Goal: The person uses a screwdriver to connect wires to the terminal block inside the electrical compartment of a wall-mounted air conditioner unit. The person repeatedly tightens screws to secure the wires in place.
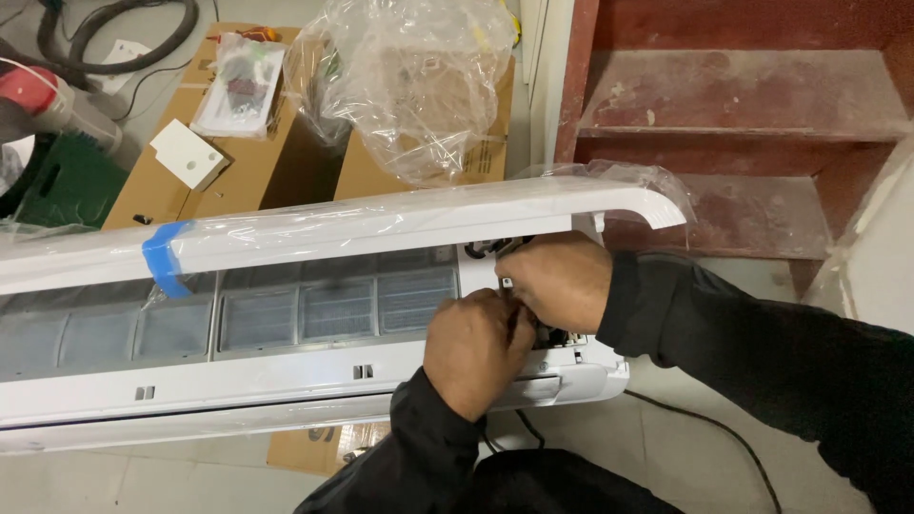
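The white air-conditioner unit (286,381), laid on flattened cardboard (238,162) with its front panel (381,224) raised, is worked at its right-end wiring by the left hand (473,347) and right hand (557,278), both clenched on small parts, where wires could be pinched.

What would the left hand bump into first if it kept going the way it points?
Probably the right hand. The left hand points up toward it, at the right end of the white air conditioner; they look touching already, though depth is unclear.
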